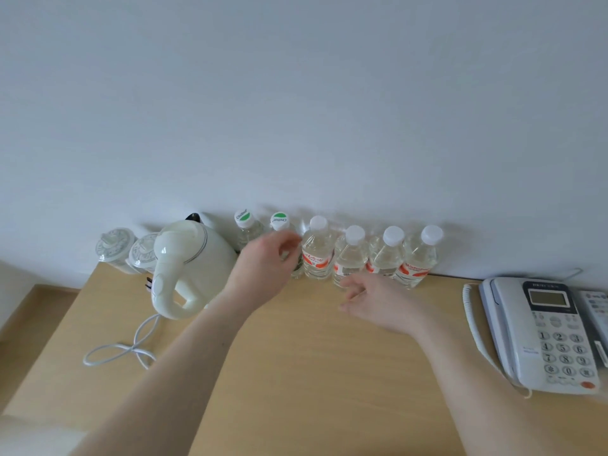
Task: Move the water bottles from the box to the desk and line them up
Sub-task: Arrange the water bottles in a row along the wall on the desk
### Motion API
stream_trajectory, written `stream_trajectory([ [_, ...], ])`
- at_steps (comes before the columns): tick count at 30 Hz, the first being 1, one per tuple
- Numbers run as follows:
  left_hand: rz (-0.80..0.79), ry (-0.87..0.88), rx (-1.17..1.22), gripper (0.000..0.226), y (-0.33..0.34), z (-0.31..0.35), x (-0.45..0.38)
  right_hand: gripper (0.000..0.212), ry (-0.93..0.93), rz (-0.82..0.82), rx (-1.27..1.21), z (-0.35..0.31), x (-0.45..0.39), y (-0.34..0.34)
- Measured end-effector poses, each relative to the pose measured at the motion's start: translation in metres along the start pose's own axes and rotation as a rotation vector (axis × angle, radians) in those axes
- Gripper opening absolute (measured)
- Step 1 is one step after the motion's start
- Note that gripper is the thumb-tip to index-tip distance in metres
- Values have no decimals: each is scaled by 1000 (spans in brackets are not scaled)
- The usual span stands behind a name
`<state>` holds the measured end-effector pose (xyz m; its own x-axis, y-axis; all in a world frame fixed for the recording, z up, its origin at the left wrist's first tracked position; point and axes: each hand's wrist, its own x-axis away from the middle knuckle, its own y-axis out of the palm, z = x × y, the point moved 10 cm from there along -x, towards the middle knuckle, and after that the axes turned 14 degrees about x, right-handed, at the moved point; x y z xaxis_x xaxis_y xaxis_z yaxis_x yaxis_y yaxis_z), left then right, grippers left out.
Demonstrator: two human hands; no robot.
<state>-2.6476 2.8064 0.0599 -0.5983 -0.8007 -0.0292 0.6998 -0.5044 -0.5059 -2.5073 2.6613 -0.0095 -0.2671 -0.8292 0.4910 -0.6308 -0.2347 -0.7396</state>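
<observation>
left hand (263, 261) — hides green-cap bottle (280, 222) body | grip unclear

the worktop (296, 373) was matt pale wood laminate — the bottles (350, 258) clear glossy plastic, the kettle (194, 258) smooth, shiny white plastic.

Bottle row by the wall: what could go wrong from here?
1. The left hand is wrapped around the second green-capped bottle, close against the white-capped bottle; nudging it could topple the tightly packed row.
2. The left forearm passes right beside the kettle and might bump it.
</observation>
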Motion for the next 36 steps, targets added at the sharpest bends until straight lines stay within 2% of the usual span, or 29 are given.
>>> stream_trajectory([
  [5,60,88,-76,21,-31,27,-32,48,-79,34,-16,-45,-14,-8],
  [12,-89,80,-231,29,-22,24,-47,53,-86,42,8,-71,-29,-20],
  [17,-243,15,-460,39,-5,8,-54,52,-64,65,9,-74,-29,-22],
  [21,-291,18,-609,35,1,2,-60,50,-38,82,-3,-71,-26,-21],
  [33,-345,86,-505,34,-1,2,-67,43,-39,311,-55,-70,-13,-47],
  [36,-369,95,-509,43,2,4,-66,41,-33,322,-60,-69,-11,-51],
])
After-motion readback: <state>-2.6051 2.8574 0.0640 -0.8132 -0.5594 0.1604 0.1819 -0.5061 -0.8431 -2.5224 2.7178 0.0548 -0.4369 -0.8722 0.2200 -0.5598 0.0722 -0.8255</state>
